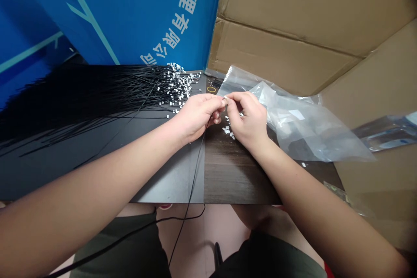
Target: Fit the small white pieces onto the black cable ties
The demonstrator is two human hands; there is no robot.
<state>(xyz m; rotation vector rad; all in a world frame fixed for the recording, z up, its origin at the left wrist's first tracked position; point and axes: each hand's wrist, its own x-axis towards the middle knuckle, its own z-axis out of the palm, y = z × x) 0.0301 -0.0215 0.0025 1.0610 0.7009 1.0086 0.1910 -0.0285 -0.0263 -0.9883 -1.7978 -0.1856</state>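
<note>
My left hand (198,117) is closed in a pinch on a thin black wire (196,169), which hangs from its fingers over the table's front edge. Opposite it, fingertips nearly touching, my right hand (247,117) pinches a tiny white connector (225,97) at the wire's end. Whether the connector is seated on the wire cannot be made out. Just under my right hand lie several loose white connectors (227,132). To the left, a large bundle of black wires (97,89) lies flat, many with white connectors on their right-hand ends (177,82).
Clear plastic bags (299,132) lie on the right of the dark table (234,182). A yellow ring (211,89) sits behind my hands. Cardboard (293,47) walls in the back and right; a blue printed panel (130,13) stands at the back left. A thicker black cable (130,229) crosses below the edge.
</note>
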